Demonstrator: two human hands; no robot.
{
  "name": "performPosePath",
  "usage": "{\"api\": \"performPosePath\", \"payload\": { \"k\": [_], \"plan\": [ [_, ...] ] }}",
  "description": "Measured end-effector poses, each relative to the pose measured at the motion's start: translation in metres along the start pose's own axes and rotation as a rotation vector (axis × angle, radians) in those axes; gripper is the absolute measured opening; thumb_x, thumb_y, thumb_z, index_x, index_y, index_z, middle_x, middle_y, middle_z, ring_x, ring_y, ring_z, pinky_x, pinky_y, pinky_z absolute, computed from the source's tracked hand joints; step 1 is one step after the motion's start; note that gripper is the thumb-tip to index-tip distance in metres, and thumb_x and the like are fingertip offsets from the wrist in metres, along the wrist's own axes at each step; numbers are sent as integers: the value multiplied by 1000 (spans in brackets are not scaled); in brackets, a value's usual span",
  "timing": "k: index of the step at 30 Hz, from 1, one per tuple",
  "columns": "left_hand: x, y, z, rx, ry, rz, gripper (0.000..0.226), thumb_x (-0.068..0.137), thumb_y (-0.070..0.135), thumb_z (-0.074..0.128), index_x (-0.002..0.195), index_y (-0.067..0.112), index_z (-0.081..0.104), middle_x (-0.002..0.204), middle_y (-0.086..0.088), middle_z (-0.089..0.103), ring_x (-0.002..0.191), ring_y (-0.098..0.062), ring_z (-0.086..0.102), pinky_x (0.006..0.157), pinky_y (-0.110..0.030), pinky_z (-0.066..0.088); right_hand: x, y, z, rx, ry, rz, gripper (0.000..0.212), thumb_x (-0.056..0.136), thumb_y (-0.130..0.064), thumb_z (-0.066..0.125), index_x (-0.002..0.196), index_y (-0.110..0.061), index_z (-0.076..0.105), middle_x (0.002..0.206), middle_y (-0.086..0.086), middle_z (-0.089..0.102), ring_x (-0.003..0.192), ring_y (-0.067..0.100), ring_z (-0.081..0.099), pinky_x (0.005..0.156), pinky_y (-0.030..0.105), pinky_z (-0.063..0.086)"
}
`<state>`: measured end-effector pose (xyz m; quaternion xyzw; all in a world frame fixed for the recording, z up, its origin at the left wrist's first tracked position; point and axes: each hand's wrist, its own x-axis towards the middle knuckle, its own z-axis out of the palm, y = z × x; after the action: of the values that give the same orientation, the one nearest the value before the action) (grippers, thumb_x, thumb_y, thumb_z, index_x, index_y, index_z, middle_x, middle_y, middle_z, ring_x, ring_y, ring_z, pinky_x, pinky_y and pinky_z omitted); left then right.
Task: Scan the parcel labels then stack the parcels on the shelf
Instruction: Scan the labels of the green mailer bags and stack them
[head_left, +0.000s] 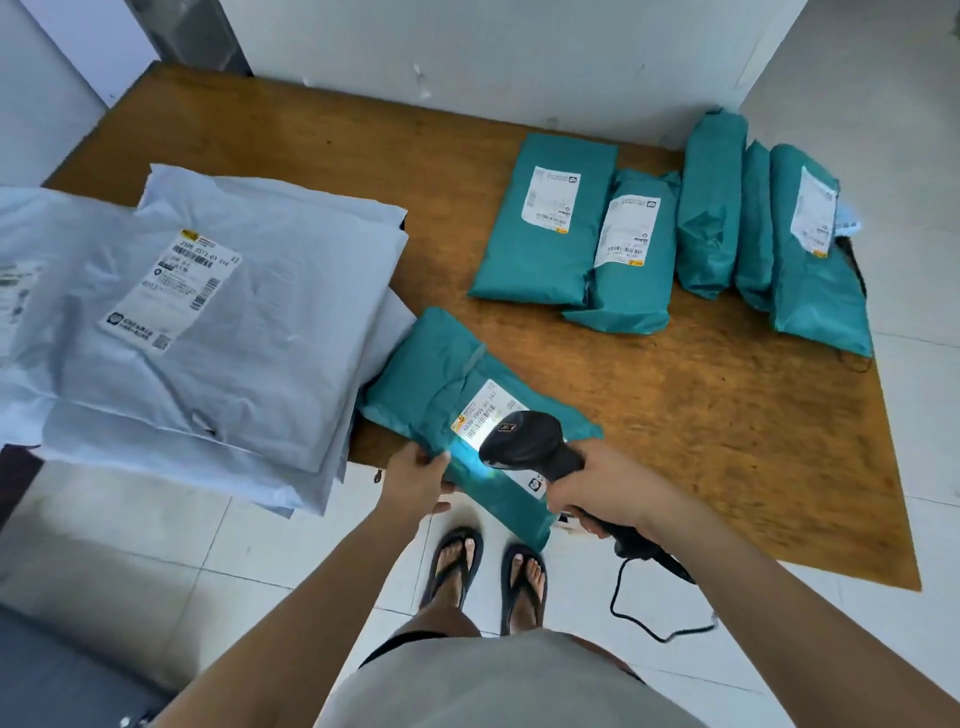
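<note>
We hold one teal parcel (441, 364) at the near edge of the bench (727, 415). Its far end lies on the wood and its near end hangs out over the floor (156, 545). Its left side touches the grey bags (223, 338), which are piled at the bench's left edge, the top one with its label up.

Our left hand (415, 480) grips the parcel's near left edge, the fingers (441, 506) curled under it and the thumb on top. Our right hand (597, 486) is wrapped tight round the handle of the black scanner (524, 441). The scanner's head sits just above the parcel's white label (485, 410), and a pale green glow falls on the teal wrap beside the label. A black cable (649, 623) trails from the handle down past the bench's near edge.

Toward the far right corner five more teal parcels (540, 234) lie in a row, touching or overlapping. Three of them show labels.

Below the held parcel our feet stand in dark sandals (452, 571) on the pale tiles.
</note>
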<state>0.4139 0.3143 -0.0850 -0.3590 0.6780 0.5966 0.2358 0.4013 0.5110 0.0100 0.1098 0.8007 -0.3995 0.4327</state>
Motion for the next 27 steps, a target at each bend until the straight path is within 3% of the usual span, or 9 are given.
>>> {"api": "performPosePath", "payload": {
  "k": [10,15,19,21,24,27],
  "plan": [
    [-3,-3,7,-92,49,-3,15,97,13,49,111,8,50,110,-13,61,72,-19,67,64,-32,56,-4,1,-10,-26,17,-38,11,73,-8,59,76,-14,52,53,7,46,40,16,41,43,24,36],
    [-2,-5,8,-152,60,-26,29,95,15,54,122,5,50,118,-16,62,79,-25,68,62,-31,55,-5,-1,-10,-63,18,-59,11,69,-9,59,73,-15,52,48,5,47,37,16,42,45,25,37],
    [-2,-3,10,-223,63,-32,35,86,20,68,116,9,53,113,-11,63,90,-28,67,64,-32,57,-8,-5,-12,-55,35,-80,8,71,-6,58,73,-11,52,47,4,45,33,13,39,42,23,35],
    [-4,1,14,-237,85,22,24,86,13,67,107,8,55,104,-10,64,86,-27,66,62,-32,58,-10,-4,-15,-22,75,-85,9,73,-3,58,73,-9,51,50,5,42,32,12,36,39,21,32],
    [-8,13,26,-127,12,230,17,88,1,58,96,15,61,101,-6,70,91,-24,67,81,-38,58,-10,-3,-24,35,196,-105,10,73,-3,61,73,-9,53,50,5,44,30,11,37,42,23,32],
    [-12,38,23,22,-7,392,16,87,6,57,86,22,59,87,5,69,82,-15,66,74,-31,56,-10,-3,-43,94,297,-112,13,75,-5,62,71,-11,51,49,8,46,33,17,41,42,25,34]
  ]
}}
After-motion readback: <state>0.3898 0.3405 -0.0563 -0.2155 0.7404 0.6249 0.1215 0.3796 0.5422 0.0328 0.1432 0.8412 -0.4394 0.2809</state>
